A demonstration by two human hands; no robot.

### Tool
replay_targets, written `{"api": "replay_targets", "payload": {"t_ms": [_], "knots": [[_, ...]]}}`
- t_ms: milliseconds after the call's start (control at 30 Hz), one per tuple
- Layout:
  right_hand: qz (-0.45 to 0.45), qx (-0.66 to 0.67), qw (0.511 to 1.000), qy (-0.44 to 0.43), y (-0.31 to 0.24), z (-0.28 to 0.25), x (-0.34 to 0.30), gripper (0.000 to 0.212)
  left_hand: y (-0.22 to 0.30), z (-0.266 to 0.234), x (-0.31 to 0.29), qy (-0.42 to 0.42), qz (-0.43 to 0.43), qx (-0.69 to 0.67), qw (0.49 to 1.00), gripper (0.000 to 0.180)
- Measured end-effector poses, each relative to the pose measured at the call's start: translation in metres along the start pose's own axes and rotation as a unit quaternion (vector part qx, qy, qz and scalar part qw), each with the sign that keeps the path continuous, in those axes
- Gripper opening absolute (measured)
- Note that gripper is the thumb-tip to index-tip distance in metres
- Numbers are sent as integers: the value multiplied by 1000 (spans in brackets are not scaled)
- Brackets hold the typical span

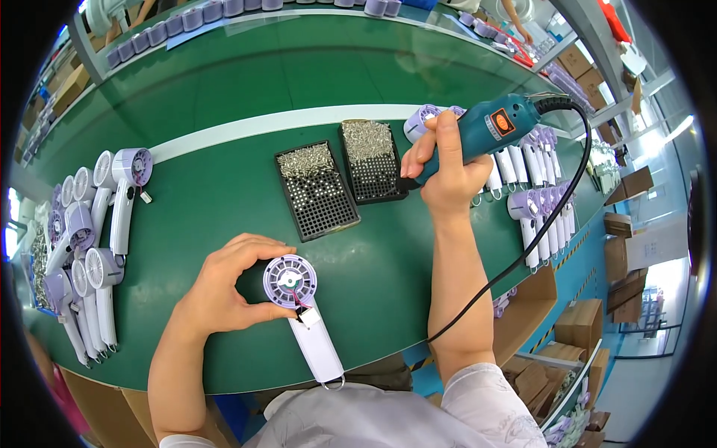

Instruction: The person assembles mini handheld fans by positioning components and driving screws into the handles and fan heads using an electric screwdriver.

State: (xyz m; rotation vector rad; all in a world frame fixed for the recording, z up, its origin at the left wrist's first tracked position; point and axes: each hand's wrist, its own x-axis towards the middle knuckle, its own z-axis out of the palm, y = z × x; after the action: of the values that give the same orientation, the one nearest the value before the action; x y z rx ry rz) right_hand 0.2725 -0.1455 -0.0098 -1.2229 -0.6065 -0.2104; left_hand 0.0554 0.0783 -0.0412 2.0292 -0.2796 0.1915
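My left hand [220, 287] grips the round head of a white and purple handheld fan [320, 347] between thumb and fingers. The fan's open back shows red and dark wires and a small white connector; its handle points toward me, ending in a wire loop. My right hand [453, 175] is wrapped round a teal electric screwdriver [485, 131]. The screwdriver's dark nose reaches the right edge of a black screw tray [383, 196]; I cannot tell if it touches. Another black screw tray [328, 216] lies beside it. Both carry loose silver screws at their far ends.
Handheld fans stand in a cluster [93, 280] at the left and in rows [534, 209] at the right. The screwdriver's black cable [549, 220] loops down past my right forearm. A white strip [246, 123] crosses the green table [396, 299]. Cardboard boxes [579, 325] are at the right.
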Motion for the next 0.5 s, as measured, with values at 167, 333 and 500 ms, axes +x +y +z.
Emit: {"api": "replay_targets", "payload": {"t_ms": [167,333,500], "knots": [[-2,2,1000,-3,3,-2,0,23,0,1,1,2,-1,1,1000,71],[-2,1,1000,-5,2,-1,0,22,1,0,3,4,5,4,1000,70],[22,39,999,-19,-1,3,-1,16,1,0,3,4,9,9,1000,70]]}}
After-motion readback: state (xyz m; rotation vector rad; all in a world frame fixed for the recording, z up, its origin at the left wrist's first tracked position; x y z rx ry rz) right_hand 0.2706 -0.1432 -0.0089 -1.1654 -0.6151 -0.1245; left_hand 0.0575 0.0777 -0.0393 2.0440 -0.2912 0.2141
